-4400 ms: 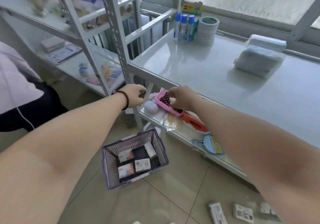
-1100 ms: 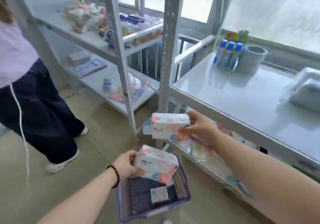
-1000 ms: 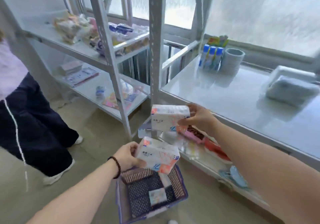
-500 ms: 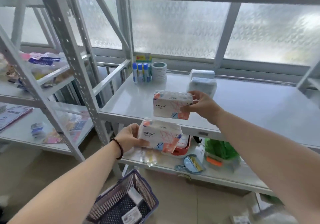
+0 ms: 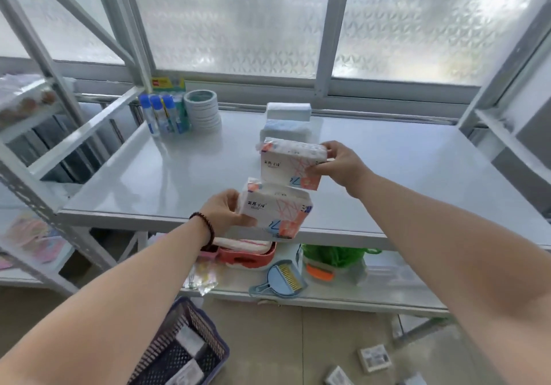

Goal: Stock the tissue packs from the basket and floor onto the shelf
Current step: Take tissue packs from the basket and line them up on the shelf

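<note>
Tissue packs are held one in each of the hands, above the front part of the white shelf (image 5: 179, 173). The upper tissue pack (image 5: 290, 162) is gripped at its right end by the right hand (image 5: 340, 165), with the thumb on top and the fingers curled underneath; the right forearm is stretched forward from the lower right. The lower tissue pack (image 5: 275, 213) is clasped at its left end by the left hand (image 5: 225, 214), with the fingers wrapped round the end and a dark beaded bracelet (image 5: 205, 231) worn at the wrist. Both packs are seen as soft, rectangular blocks wrapped in glossy white film printed with orange corners, thin red lines and blue marks. The lower pack is held over the shelf's front edge, the upper one further in and slightly higher, their corners nearly touching.

The shelf surface is smooth, pale and reflective, carried on perforated metal uprights. At its back, two plain white wrapped packs (image 5: 286, 122) are stacked, and a stack of tape rolls (image 5: 202, 112) is set beside blue-capped tubes (image 5: 162, 113). A purple plastic lattice basket (image 5: 182, 352) is seen on the floor at the lower left, with small packs inside. More small packs (image 5: 374, 358) are scattered on the tiled floor to the right.
</note>
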